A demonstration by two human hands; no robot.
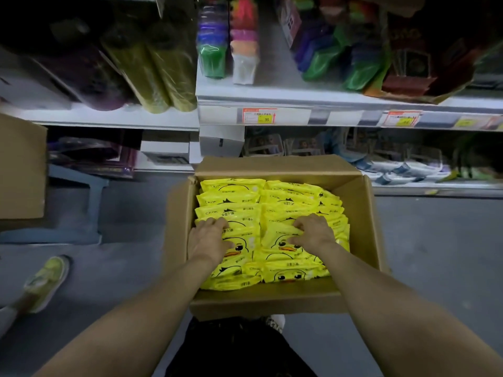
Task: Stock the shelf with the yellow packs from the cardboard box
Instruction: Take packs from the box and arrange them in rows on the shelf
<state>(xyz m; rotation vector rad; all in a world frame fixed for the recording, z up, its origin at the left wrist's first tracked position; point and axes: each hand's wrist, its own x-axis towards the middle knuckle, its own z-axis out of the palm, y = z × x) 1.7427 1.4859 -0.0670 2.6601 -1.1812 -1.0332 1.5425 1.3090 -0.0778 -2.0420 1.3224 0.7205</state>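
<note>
We find the shelf [326, 103] running across the top of the view. Its upper tier carries rolls and coloured bags, and the lower tier behind the carton holds dim, blurred goods. We see no yellow stock on either tier, so we judge that nothing visible has been shelved yet.

The floor [435, 254] in front of it is grey. A second carton [21, 167] stands at the left edge, and a yellow-green shoe [47, 281] is near it.

The cardboard box [364, 213] sits open just in front of the person, close against the shelf's lower tier. The yellow packs [231, 198] lie inside it in two overlapping columns and fill it almost wall to wall. All the stock we can see remains in the box.

Both hands are down in the box. The left hand [206, 240] grips packs in the left column. Its fingers [217, 223] are hooked over their far edge and its thumb presses the near face. The right hand [315, 231] grips packs in the right column in the same way. We cannot tell how many packs each hand takes.

In our judgement the step in hand is the lift-out. Lifting, carrying to the shelf and placing are all still to do, and nearly the whole carton is left to stock.
</note>
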